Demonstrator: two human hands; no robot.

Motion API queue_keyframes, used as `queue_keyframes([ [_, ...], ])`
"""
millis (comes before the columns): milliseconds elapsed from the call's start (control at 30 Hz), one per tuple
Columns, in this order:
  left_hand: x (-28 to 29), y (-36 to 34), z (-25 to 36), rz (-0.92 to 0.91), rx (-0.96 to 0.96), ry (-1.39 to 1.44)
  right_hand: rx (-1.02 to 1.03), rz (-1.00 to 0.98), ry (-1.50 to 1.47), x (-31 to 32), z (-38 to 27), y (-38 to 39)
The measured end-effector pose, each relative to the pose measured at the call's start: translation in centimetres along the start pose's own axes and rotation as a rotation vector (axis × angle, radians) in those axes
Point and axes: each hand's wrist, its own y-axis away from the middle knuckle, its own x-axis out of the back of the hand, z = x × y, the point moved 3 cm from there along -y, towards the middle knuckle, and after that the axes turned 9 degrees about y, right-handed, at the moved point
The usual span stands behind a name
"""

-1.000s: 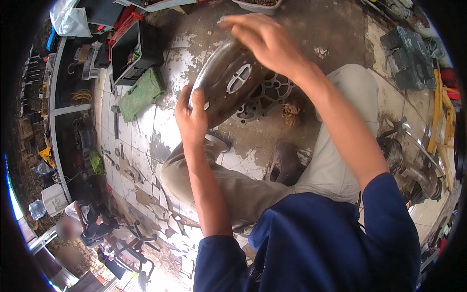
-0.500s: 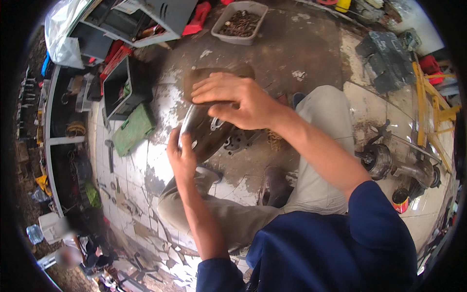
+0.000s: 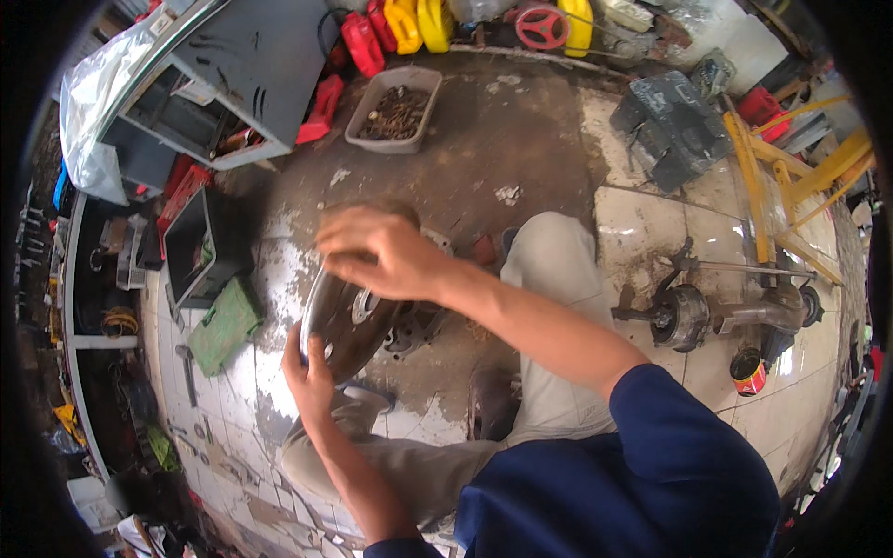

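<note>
Metal disc (image 3: 351,327) stands tilted, at eight o'clock from view centre. My left hand (image 3: 310,370) holds its rim around the disc's eight o'clock, thumb over the face. Right hand (image 3: 379,249) blurred across its twelve o'clock, brown thing (image 3: 400,211) showing just beyond; I can't tell whether that grip is closed. Risk, as I judge it: a hard push up top against one pinching hand could twist the disc loose onto the metal part (image 3: 406,340) at its four o'clock.
</note>
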Motion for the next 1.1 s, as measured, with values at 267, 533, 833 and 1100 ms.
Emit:
queue_keyframes([
  [267,-4.2,-1.4,9.2,-0.229,-0.358,-0.279,-0.073,-0.022,0.098,-0.4,1.4,0.0],
  [533,-5.8,-3.0,9.8,-0.210,-0.198,-0.330,0.010,-0.057,0.164,-0.3,0.8,0.2],
  [833,-4.5,-2.6,9.9,-0.227,-0.154,-0.272,-0.086,-0.039,0.274,-1.1,2.0,0.4],
  [1100,1.0,-1.3,2.6,-0.345,0.018,-0.093,-0.053,0.035,0.180,-0.8,2.0,-0.1],
])
